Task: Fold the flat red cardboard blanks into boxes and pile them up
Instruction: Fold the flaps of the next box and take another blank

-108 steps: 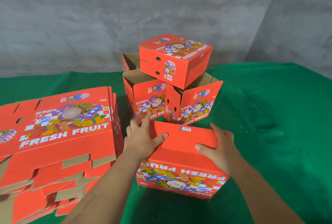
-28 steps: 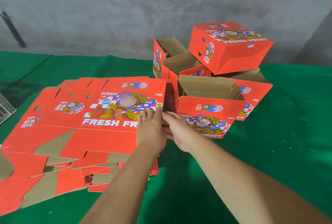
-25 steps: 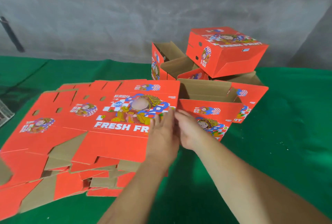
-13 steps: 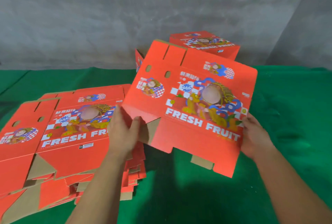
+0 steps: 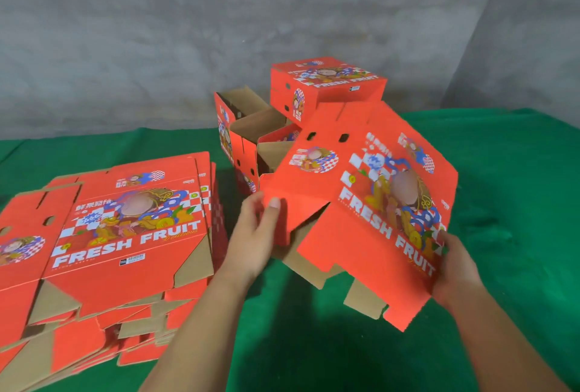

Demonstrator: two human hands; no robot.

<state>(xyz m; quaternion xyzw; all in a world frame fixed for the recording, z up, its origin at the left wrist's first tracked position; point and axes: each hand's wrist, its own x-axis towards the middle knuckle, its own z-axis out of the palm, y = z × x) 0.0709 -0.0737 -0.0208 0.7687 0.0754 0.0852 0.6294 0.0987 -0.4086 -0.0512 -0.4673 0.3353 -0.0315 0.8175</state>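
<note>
- A red cardboard blank (image 5: 361, 203), partly opened, is held above the green-covered bench (image 5: 502, 203).
- Its left flap is pinched by the left hand (image 5: 257, 234); its right edge is gripped by the right hand (image 5: 455, 269).
- The stack of flat blanks (image 5: 110, 250) lies at the bench's left edge; folded boxes (image 5: 282, 127) are piled at the far edge.
</note>
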